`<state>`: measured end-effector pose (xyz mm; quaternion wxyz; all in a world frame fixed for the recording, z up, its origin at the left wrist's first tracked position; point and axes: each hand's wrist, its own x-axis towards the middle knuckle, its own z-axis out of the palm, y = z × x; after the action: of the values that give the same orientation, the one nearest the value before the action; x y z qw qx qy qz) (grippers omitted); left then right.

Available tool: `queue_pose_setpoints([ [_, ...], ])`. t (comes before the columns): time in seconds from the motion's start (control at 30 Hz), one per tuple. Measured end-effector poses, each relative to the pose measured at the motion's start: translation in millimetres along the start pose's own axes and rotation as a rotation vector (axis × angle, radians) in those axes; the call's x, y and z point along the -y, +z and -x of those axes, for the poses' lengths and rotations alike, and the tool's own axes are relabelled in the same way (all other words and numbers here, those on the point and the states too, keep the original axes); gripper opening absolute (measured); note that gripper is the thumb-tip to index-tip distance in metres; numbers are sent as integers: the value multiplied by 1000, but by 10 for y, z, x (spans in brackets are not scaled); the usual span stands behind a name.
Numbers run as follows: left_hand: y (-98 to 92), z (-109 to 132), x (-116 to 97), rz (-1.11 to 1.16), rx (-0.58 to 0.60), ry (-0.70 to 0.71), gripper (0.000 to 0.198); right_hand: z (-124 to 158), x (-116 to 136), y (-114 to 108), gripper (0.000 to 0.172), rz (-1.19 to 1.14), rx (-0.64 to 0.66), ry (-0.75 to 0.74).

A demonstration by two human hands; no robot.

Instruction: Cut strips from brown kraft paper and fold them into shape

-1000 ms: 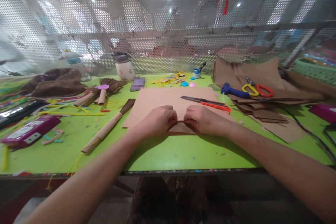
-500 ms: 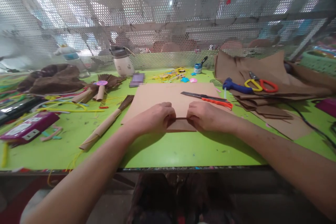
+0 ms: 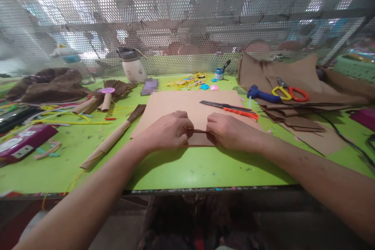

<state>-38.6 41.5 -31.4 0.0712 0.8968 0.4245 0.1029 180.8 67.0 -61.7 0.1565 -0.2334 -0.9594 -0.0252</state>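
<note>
My left hand [image 3: 173, 129] and my right hand [image 3: 221, 129] face each other near the table's front, fingers bent and pinching. Between them stretches a narrow folded strip of brown paper [image 3: 198, 131], each end hidden in the fingers. It lies over a large brown paper sheet [image 3: 172, 100], whose near edge shows below the hands. On the sheet, just beyond my right hand, rests a utility knife [image 3: 234, 110] with an orange handle and its blade pointing left. A rolled paper tube with a fringed end [image 3: 113, 138] lies left of my left forearm.
Scissors [image 3: 290, 93] and a blue glue gun [image 3: 262, 94] rest by stacked brown paper [image 3: 281, 66] at right, with a cord trailing forward. A purple power strip [image 3: 27, 143] lies left. A tumbler [image 3: 132, 66] and small jar [image 3: 219, 73] stand behind, before a perforated screen [image 3: 164, 15].
The view has shifted a little, so the table things sit slightly further left. My left hand has moved slightly away from the right, with more of the folded strip showing between them.
</note>
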Motion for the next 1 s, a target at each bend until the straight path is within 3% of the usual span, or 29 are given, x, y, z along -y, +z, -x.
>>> queue_pose_setpoints([
  [0.2, -11, -92, 45, 289, -31, -249, 44, -21, 63, -23, 18, 114, -147, -68],
  [0.43, -41, -35, 83, 453, 57, -252, 39, -39, 98, -20, 28, 168, -243, -106],
  [0.63, 1, -15, 88, 441, 61, -282, 37, -49, 48, 11, 11, -210, -297, 31],
  [0.73, 7, -11, 44, 419, 58, -244, 36, -56, 53, -5, 21, -398, -258, 136],
  [0.87, 0, -15, -18, 364, -8, -170, 26, -73, 90, -60, 16, -555, -217, 283],
  [1.0, -23, -5, -51, 323, -66, -102, 21, -71, 114, -143, 15, -641, -208, 320],
])
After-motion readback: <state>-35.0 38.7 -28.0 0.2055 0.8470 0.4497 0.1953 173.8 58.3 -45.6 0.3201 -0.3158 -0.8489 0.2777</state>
